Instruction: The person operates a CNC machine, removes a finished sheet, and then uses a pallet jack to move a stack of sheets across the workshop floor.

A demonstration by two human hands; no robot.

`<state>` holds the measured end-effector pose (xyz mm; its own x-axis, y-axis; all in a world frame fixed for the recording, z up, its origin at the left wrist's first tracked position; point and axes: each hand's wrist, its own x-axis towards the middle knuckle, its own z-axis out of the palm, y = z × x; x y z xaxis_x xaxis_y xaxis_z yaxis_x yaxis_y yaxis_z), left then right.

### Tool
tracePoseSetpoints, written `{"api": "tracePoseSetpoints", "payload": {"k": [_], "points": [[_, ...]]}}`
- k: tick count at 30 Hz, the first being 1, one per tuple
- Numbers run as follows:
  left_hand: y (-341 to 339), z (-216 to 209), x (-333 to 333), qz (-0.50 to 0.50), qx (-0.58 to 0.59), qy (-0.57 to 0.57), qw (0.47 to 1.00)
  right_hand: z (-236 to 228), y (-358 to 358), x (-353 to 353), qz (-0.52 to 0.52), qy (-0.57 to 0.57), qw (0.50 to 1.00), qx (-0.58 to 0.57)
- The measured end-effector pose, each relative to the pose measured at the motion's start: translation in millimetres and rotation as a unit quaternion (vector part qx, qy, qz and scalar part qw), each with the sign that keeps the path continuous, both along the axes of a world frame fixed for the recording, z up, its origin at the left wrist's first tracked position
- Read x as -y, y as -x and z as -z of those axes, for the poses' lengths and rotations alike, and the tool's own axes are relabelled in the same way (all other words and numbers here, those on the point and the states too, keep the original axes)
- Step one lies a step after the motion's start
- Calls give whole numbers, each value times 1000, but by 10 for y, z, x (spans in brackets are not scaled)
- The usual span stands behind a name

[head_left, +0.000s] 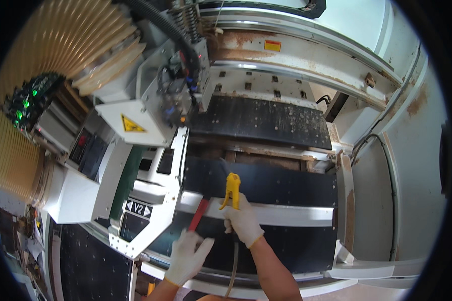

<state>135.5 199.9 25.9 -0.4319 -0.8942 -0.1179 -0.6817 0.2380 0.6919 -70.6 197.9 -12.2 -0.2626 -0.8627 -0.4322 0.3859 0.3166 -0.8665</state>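
The right hand (245, 223) is wrapped around the lower part of a yellow air gun (233, 186), whose head rises beyond the fingers, away from the person. The lever of the gun is on its left side. A thin hose (234, 263) comes down from below this hand to the lower edge of the view. The left hand (187, 255) has its fingers bent upon the near end of a red bar (199, 214), while the thumb stands out to the right. The bar leans from this hand up to the right, and its far end is over a silver strip (301, 215), to the left of the air gun. Both hands wear white gloves.

The strip runs between two black panels, a near one (291, 246) and a middle one (296, 183). Just left of the bar there is a white frame (174, 200) with openings. Farther up, a white metal box (148, 108) carries a yellow warning triangle (132, 124); its inside is hidden. A wide ribbed hose (65, 37) joins the machine at the upper left.
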Motion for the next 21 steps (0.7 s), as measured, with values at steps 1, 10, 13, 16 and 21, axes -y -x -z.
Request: {"api": "tracePoseSetpoints", "payload": {"k": [1,10,13,16,21], "points": [[-40,78,-19,-46,19,-86,995,51,28,169,-2,-31,999,-28],[-119,376,-281,-43,41,-109,992,375,191,564,2,-97,952,-290],[-20,325,-182,40,45,-70,996,358,358,369,65,-107,962,-243],[67,285,-81,86,38,-50,994,286,523,161,123,-146,957,-219],[54,240,-107,131,15,-15,991,208,718,-153,198,-200,926,-253]]}}
